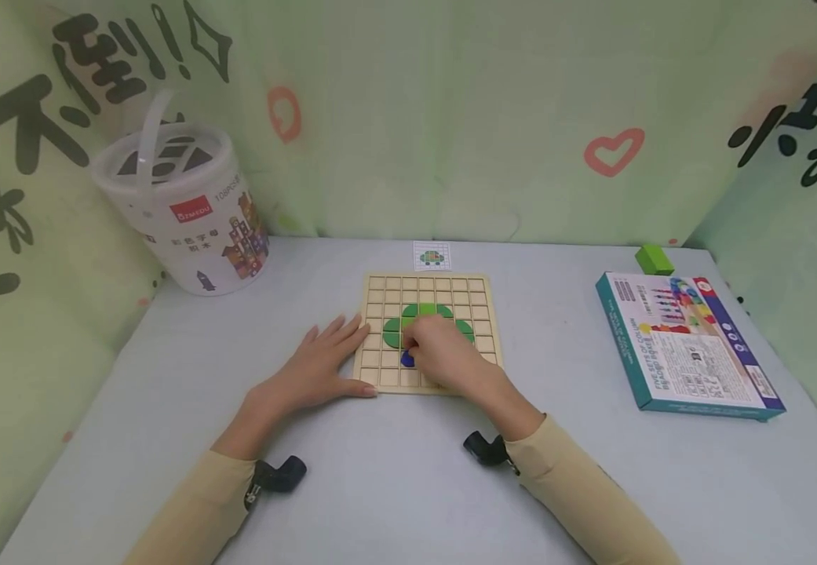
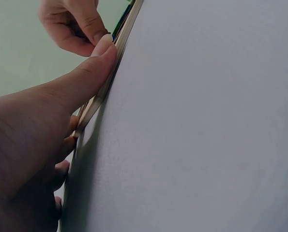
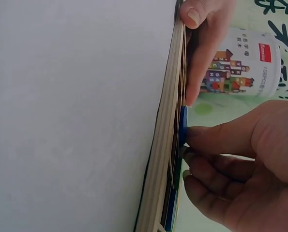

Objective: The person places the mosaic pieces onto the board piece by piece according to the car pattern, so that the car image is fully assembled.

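A wooden grid board (image 1: pixel 388 378) lies flat on the table, with dark green rounded pieces (image 1: pixel 392 334) and a light green piece (image 1: pixel 427 309) set in its middle squares. My left hand (image 1: pixel 316 369) rests at the board's left side, fingers spread; its thumb (image 2: pixel 93 72) lies along the near edge. Over the board, my right hand (image 1: pixel 446 353) has its fingers curled, thumb and fingertips at a small blue piece (image 3: pixel 183 123). In the head view this blue piece shows in a lower square, just beside the fingertips. The hand covers part of the pieces behind it.
A small picture card (image 1: pixel 432 256) with a gridded pattern lies behind the board. A white lidded bucket (image 1: pixel 196 220) stands at the back left. To the right are a flat printed box (image 1: pixel 698 345) and a green block (image 1: pixel 654 259). Green curtains (image 1: pixel 450 118) enclose the table.
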`<state>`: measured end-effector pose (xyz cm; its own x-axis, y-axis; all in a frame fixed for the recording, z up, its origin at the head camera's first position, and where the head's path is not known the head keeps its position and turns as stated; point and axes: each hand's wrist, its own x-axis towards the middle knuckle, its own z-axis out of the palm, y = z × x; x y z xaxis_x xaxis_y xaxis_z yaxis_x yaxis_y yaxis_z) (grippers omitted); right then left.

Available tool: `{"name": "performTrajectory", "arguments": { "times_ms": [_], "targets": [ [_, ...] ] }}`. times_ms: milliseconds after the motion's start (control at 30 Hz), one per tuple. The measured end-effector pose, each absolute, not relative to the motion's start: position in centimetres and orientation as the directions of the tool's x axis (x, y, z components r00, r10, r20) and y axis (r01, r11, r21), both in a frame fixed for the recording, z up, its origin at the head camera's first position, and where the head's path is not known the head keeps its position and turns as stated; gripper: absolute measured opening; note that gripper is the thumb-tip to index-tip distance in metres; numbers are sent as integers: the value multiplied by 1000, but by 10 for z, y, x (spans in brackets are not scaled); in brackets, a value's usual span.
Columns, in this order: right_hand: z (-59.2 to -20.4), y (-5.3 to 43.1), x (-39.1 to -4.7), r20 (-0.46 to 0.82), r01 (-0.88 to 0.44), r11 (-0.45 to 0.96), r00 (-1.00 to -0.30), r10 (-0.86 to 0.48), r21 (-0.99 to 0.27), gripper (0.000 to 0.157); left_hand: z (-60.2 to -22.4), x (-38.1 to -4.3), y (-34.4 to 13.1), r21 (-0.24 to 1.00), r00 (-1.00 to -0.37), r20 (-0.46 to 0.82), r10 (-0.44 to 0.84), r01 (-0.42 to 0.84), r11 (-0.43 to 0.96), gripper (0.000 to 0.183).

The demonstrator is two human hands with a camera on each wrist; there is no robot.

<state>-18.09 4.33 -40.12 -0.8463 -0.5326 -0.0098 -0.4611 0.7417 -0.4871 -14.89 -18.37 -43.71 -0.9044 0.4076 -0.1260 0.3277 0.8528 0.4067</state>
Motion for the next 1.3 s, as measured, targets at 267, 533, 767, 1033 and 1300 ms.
{"name": "performTrajectory", "arguments": {
  "times_ms": [267, 533, 767, 1033, 1300],
  "targets": [
    [-401, 43, -179, 6, -469, 762, -853, -522, -447, 18, -439, -150, -184, 406, -904, -119, 412, 334, 851, 106],
    [-400, 49, -177, -5, -477, 751, -842, -539, -456, 18, -438, -152, -181, 412, -897, -129, 423, 339, 846, 106],
    [-394, 70, -175, 24, -485, 748, -845, -534, -453, 17, -436, -153, -179, 416, -893, -130, 432, 346, 841, 105],
    [-388, 111, -174, 4, -378, 810, -907, -420, -448, 37, -435, -150, -183, 428, -899, -131, 418, 329, 842, 109],
    [-395, 155, -174, 43, -326, 868, -941, -334, -374, 70, -436, -150, -196, 364, -944, -49, 325, 286, 886, 101]
  ]
}}
